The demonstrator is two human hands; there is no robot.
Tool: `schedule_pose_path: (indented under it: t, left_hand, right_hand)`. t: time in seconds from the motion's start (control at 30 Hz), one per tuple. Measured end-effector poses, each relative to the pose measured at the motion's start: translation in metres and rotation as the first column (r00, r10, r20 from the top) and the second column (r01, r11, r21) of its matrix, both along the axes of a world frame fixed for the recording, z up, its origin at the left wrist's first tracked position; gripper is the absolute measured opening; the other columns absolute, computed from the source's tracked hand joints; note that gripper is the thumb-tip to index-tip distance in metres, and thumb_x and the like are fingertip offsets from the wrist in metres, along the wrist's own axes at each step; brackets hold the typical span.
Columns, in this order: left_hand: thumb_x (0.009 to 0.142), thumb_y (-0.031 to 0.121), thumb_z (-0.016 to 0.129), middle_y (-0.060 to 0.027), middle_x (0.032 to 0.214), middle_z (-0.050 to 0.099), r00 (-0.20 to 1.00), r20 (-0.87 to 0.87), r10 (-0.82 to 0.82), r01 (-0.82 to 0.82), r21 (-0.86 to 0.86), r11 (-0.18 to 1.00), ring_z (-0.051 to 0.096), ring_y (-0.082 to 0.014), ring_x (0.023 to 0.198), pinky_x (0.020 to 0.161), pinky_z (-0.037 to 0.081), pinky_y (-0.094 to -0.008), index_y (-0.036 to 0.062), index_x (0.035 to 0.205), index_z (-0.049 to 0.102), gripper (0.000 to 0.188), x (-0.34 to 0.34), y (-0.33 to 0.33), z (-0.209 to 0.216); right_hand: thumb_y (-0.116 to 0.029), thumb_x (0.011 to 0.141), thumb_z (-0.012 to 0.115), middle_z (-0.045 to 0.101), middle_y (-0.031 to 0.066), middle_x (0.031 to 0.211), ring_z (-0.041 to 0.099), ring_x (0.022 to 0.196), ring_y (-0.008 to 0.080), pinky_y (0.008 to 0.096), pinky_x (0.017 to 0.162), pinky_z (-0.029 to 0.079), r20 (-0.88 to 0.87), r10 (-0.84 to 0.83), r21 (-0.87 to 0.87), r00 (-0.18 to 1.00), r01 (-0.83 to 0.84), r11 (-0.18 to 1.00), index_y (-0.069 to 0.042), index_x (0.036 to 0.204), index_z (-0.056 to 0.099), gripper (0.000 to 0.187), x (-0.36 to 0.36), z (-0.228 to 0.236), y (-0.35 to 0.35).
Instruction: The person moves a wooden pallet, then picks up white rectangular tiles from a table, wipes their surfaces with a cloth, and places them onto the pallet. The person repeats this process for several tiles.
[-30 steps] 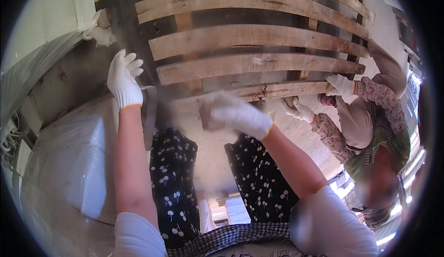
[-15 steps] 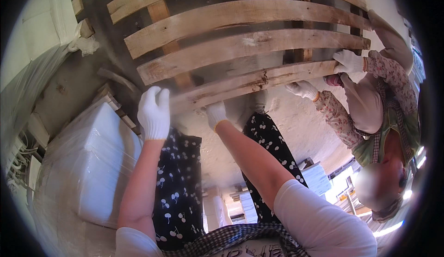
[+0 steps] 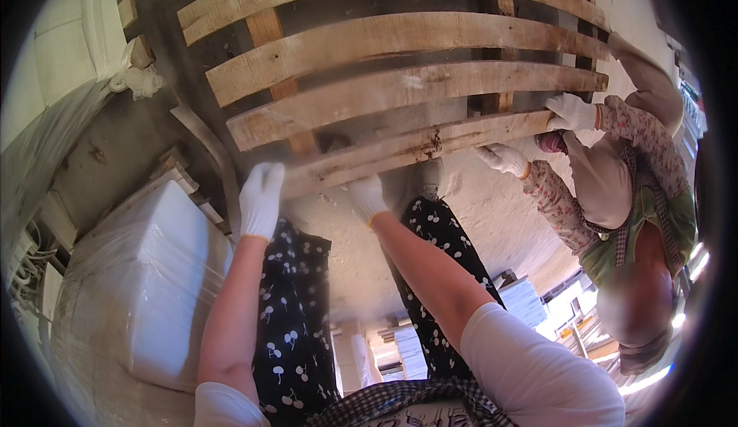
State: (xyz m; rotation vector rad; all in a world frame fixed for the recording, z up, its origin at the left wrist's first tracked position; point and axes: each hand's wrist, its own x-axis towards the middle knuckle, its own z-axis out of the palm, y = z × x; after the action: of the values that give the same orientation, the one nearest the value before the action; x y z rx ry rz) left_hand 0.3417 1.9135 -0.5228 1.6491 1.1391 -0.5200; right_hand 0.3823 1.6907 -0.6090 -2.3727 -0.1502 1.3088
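A slatted wooden pallet (image 3: pixel 400 35) spans the upper middle, its nearest board tilted up toward the right. At the left end of that board, my left hand (image 3: pixel 261 202), in a white knitted glove, grips the corner with its fingers together. My right hand (image 3: pixel 367 198), gloved alike, holds the lower edge of the same board a little further right; its fingertips are hidden under the wood. A co-worker's gloved hand (image 3: pixel 570 112) rests on the board's right end. Their other gloved hand (image 3: pixel 502 159) is just below the board, fingers partly curled.
On my left stands a white block-shaped load (image 3: pixel 173 273) wrapped in clear film. Beyond it a bent strip (image 3: pixel 204 131) lies on the floor, near a film-wrapped stack (image 3: pixel 73 27). The co-worker (image 3: pixel 638 196) bends over at the right. Pale blue stacks (image 3: pixel 526 304) stand behind me.
The pallet's near boards have come slightly lower and toward me, both my hands moving with them. My left hand's fingers have drawn together at the corner. The co-worker's hands have shifted slightly.
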Motion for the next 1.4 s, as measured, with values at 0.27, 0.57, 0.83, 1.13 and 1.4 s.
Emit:
schedule_pose_path:
  t: [0.27, 0.57, 0.83, 1.13, 1.4]
  left_hand:
    - [0.095, 0.037, 0.061, -0.0164, 0.092, 0.066, 0.999, -0.022, 0.026, -0.026, -0.022, 0.999, 0.061, -0.0247, 0.085, 0.082, 0.046, -0.0351, -0.0011, 0.1, 0.065, 0.038, 0.002, 0.004, 0.006]
    - [0.094, 0.037, 0.063, -0.015, 0.086, 0.066, 0.999, -0.001, 0.041, -0.041, -0.022, 0.999, 0.059, -0.0233, 0.08, 0.08, 0.047, -0.0343, -0.001, 0.097, 0.065, 0.038, 0.002, 0.003, 0.005]
    - [0.094, 0.036, 0.063, -0.0148, 0.085, 0.065, 0.999, -0.004, 0.04, -0.04, -0.023, 0.999, 0.058, -0.0214, 0.079, 0.079, 0.047, -0.034, -0.0016, 0.095, 0.065, 0.037, 0.002, 0.004, 0.001]
    - [0.092, 0.036, 0.064, -0.0159, 0.085, 0.066, 0.999, -0.009, 0.051, -0.051, -0.024, 0.998, 0.059, -0.0218, 0.078, 0.078, 0.047, -0.034, -0.0033, 0.096, 0.066, 0.04, 0.003, 0.004, 0.001]
    - [0.093, 0.035, 0.064, -0.0152, 0.085, 0.066, 0.999, 0.016, 0.041, -0.041, -0.025, 0.999, 0.059, -0.0197, 0.079, 0.078, 0.047, -0.0338, -0.0034, 0.096, 0.066, 0.039, -0.001, 0.006, 0.0]
  right_hand:
    - [-0.025, 0.094, 0.056, 0.067, 0.0151, 0.113, 0.06, 0.112, 0.0314, 0.0386, 0.096, 0.047, -0.087, -0.41, 0.19, 0.908, 0.419, 0.888, -0.009, 0.117, 0.063, 0.029, -0.015, -0.026, -0.01]
    - [-0.027, 0.094, 0.056, 0.067, 0.0153, 0.113, 0.062, 0.109, 0.0308, 0.0391, 0.094, 0.048, 0.038, -0.043, 0.318, 0.998, 0.029, 0.948, -0.008, 0.117, 0.063, 0.03, 0.004, -0.019, 0.006]
    - [-0.028, 0.094, 0.056, 0.067, 0.0155, 0.113, 0.063, 0.108, 0.0303, 0.0395, 0.092, 0.049, 0.191, 0.161, 0.249, 0.968, -0.206, 0.946, -0.008, 0.117, 0.063, 0.031, 0.006, -0.009, 0.008]
    - [-0.038, 0.091, 0.06, 0.071, 0.0098, 0.103, 0.069, 0.084, 0.0308, 0.0425, 0.072, 0.053, -0.228, 0.164, -0.2, 0.96, -0.211, 0.957, -0.01, 0.115, 0.068, 0.038, -0.022, 0.033, 0.034]
    - [-0.03, 0.096, 0.047, 0.064, 0.01, 0.123, 0.06, 0.113, 0.0272, 0.0398, 0.094, 0.047, -0.078, 0.364, -0.36, 0.928, -0.366, 0.858, -0.01, 0.122, 0.062, 0.037, -0.079, -0.027, 0.053]
